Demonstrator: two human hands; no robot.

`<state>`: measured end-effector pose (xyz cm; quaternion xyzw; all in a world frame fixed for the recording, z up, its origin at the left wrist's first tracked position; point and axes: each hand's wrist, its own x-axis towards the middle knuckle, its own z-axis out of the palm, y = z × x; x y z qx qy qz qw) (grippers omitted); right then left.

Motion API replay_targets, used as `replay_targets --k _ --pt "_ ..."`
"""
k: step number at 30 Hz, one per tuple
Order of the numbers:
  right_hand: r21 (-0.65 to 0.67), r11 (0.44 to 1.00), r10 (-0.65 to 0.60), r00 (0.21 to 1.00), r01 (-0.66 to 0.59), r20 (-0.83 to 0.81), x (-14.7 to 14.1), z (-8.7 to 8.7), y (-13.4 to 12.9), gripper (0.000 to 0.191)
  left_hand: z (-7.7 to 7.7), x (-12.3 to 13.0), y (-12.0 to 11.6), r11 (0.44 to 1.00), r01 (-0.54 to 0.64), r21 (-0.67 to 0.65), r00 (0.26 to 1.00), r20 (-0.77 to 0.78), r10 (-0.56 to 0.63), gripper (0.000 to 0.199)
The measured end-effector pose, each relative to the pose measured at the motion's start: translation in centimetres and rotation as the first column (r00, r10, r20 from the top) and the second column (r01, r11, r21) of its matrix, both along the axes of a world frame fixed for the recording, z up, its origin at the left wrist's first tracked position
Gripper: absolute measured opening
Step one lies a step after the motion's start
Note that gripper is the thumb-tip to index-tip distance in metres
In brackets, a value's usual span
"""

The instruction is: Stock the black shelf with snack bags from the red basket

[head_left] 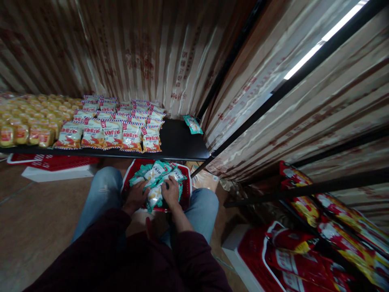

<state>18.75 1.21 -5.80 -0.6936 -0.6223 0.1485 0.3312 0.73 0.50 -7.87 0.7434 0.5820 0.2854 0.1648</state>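
Observation:
Between my knees stands a red basket with a pale rim, filled with teal-and-white snack bags. My left hand is at the left side of the pile, its fingers closed against a bag's edge. On the right, my right hand reaches over the pile with thumb and fingers bent around a snack bag. The undersides of both hands are hidden. One similar teal bag lies alone at the right end of the black shelf.
Rows of white-and-red snack bags line the shelf, with yellow packaged cakes farther left. A slanted black post rises at the shelf's right corner. Red packages fill another basket at lower right.

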Motion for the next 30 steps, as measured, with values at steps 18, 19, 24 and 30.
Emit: replay_targets --k 18,19,24,30 --pt "-0.071 0.994 0.087 0.995 -0.084 0.037 -0.5 -0.2 0.9 0.027 -1.0 0.0 -1.5 0.995 -0.086 -0.054 0.988 0.121 0.092 0.035" --pt "-0.077 0.993 0.093 0.995 -0.090 0.039 -0.5 -0.2 0.8 0.027 -1.1 0.1 -1.6 0.994 -0.088 -0.058 0.988 0.119 0.094 0.035" --pt "-0.084 0.992 0.096 0.995 -0.093 0.031 -0.2 0.0 0.3 0.025 -0.9 0.1 -1.8 0.996 -0.078 -0.046 0.990 0.112 0.082 0.033" --pt "0.040 0.999 0.001 0.992 0.004 -0.128 -0.6 0.0 0.8 0.028 1.2 0.2 -0.2 0.992 -0.122 0.046 0.990 0.081 0.118 0.035"
